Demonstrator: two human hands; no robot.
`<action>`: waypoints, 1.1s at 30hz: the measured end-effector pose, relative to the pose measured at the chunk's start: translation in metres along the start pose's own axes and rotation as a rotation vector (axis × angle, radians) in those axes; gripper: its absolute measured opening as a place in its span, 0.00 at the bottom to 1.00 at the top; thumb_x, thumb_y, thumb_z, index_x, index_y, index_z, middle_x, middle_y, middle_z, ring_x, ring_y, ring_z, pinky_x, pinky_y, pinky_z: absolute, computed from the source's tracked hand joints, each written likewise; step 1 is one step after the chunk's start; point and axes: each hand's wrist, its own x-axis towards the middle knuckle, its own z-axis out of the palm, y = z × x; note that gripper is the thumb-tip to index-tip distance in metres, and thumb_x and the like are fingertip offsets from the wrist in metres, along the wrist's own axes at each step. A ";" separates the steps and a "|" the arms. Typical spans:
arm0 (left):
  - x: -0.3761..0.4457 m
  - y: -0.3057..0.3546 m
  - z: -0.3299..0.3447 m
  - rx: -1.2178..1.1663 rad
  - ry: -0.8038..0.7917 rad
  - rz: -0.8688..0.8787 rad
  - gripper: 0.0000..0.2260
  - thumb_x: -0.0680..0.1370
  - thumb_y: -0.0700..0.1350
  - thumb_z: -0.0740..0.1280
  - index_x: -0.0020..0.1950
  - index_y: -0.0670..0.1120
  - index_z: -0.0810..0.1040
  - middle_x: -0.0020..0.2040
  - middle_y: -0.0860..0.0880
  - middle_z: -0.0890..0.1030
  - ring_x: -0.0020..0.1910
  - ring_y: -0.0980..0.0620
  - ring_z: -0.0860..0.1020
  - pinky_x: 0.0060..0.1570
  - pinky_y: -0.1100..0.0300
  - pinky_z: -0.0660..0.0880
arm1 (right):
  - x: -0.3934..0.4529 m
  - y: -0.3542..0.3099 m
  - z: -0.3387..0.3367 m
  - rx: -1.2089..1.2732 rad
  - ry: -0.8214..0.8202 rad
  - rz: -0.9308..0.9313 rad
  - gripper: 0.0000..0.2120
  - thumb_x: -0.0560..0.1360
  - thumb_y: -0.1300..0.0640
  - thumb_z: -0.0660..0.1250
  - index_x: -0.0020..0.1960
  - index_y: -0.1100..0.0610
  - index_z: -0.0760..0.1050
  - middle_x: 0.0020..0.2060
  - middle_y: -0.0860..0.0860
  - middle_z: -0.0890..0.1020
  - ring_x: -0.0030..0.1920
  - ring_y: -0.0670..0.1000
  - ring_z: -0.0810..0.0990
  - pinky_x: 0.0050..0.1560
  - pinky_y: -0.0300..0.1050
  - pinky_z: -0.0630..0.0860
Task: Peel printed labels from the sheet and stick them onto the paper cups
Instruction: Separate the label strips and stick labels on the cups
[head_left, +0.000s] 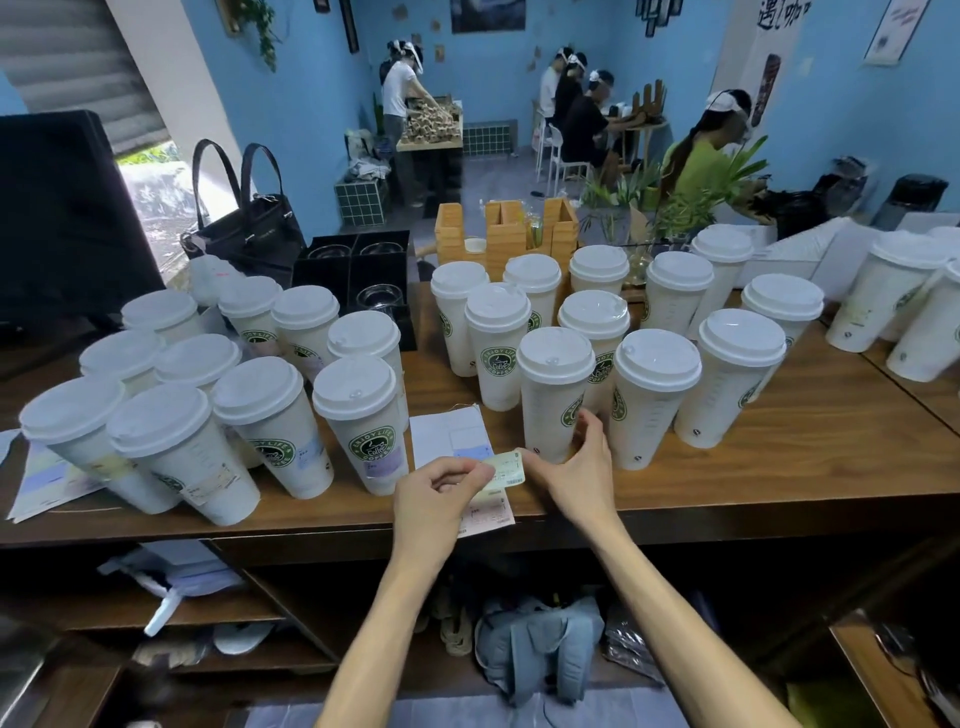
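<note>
Peeling: left hand grip pinches pale rectangular printed label; right hand pinches its other end.
Next: press onto white lidded paper cup, 12 o'clock.

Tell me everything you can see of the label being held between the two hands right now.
The label is a small pale yellowish rectangle, thin like paper, with tiny dark print too small to read. It lies roughly flat, long side left to right, just above the label sheet near the counter's front edge. The left hand pinches its left end with curled fingers; the right hand touches its right end, fingers spread toward a lidded paper cup. Whether it is fully off the sheet is unclear.
</note>
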 end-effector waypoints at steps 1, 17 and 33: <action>0.000 0.002 0.000 0.004 -0.003 0.000 0.03 0.74 0.43 0.79 0.44 0.48 0.87 0.39 0.55 0.87 0.37 0.63 0.82 0.39 0.72 0.75 | 0.002 -0.002 0.002 -0.004 0.007 0.001 0.56 0.59 0.35 0.82 0.78 0.52 0.60 0.73 0.52 0.71 0.73 0.54 0.69 0.74 0.59 0.69; -0.007 0.010 -0.008 -0.046 -0.032 0.009 0.03 0.74 0.42 0.78 0.45 0.46 0.86 0.39 0.54 0.86 0.37 0.63 0.81 0.37 0.71 0.74 | -0.010 -0.016 -0.010 0.108 -0.019 -0.074 0.28 0.65 0.45 0.82 0.59 0.41 0.73 0.52 0.39 0.83 0.53 0.40 0.81 0.50 0.40 0.75; -0.018 0.060 -0.001 -0.175 -0.135 0.199 0.03 0.74 0.38 0.78 0.43 0.46 0.86 0.40 0.49 0.86 0.35 0.60 0.76 0.36 0.69 0.71 | -0.051 -0.064 -0.038 0.115 0.012 -0.184 0.31 0.63 0.50 0.80 0.62 0.48 0.71 0.54 0.44 0.79 0.54 0.45 0.80 0.48 0.46 0.76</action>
